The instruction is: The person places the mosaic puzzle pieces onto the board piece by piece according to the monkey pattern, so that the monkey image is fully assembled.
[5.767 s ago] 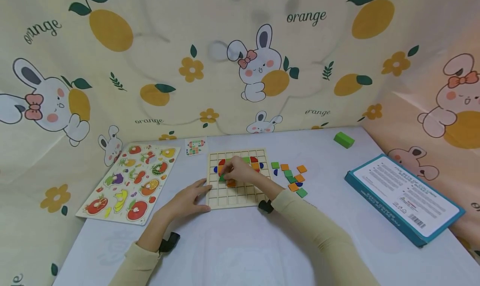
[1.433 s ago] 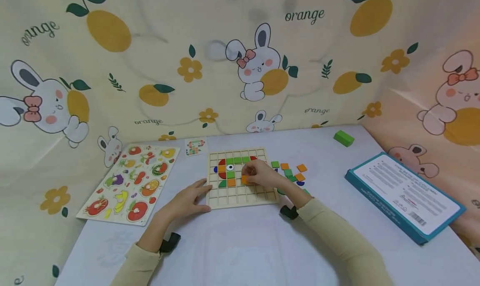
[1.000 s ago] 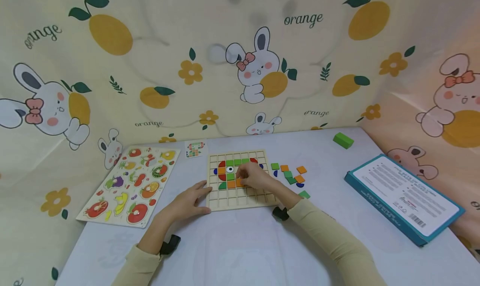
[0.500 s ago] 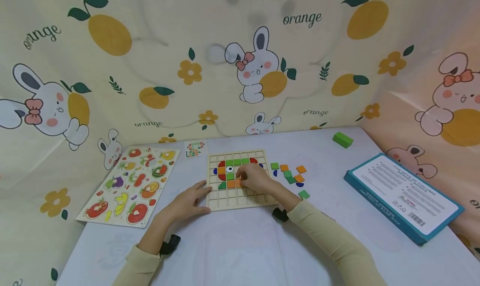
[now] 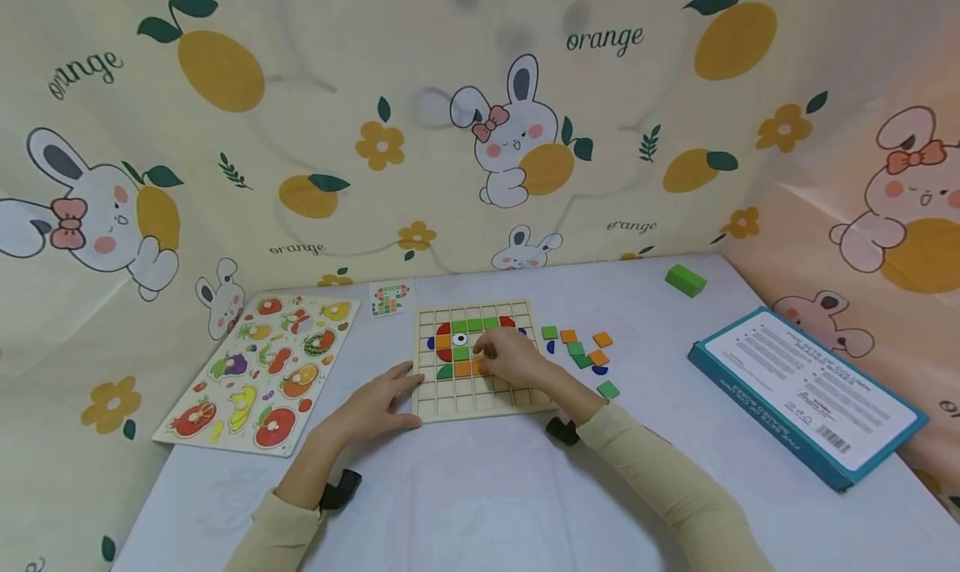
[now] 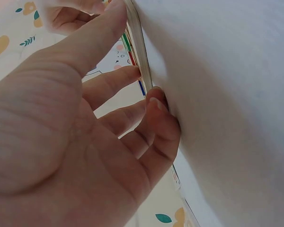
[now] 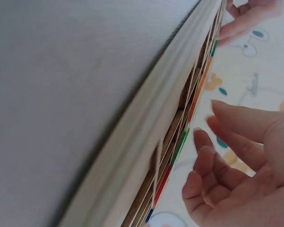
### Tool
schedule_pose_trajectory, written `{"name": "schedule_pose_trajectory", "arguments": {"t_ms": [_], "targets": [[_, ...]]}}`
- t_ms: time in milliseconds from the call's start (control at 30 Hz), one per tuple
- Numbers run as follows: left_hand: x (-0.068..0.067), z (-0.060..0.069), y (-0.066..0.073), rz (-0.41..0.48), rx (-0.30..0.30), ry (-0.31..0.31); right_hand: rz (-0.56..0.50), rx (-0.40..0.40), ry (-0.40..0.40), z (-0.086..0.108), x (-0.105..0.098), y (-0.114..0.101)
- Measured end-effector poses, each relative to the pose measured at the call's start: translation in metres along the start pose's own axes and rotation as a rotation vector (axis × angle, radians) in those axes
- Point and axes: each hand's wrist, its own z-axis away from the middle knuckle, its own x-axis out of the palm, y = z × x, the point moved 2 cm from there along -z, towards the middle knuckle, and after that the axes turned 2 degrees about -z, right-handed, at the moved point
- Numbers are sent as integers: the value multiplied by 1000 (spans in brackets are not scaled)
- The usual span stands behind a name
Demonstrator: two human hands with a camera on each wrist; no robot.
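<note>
The left hand, fingers spread, touches the board's left edge, apparently steadying it; the right hand, loosely curled and seemingly empty, hovers over tiles.

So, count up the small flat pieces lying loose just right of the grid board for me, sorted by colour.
Green squares: 4
Orange squares: 3
Blue half-circles: 2
Total in sight: 9
</note>
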Motion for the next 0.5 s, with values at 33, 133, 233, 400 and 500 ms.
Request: {"name": "schedule_pose_trajectory", "arguments": {"t_ms": [33, 133, 233, 400, 500], "targets": [[1, 0, 0, 0, -1, -2, -21, -3, 10, 2, -3, 3], [3, -2, -1, 6, -7, -8, -97, -15, 52, 9, -15, 17], [4, -3, -1, 13, -11, -12, -138, 11, 91, 20, -34, 39], [2, -1, -1, 18, -12, -9, -103, 99, 132, 43, -69, 76], [2, -1, -1, 21, -17, -6, -80, 154, 127, 59, -84, 93]]}}
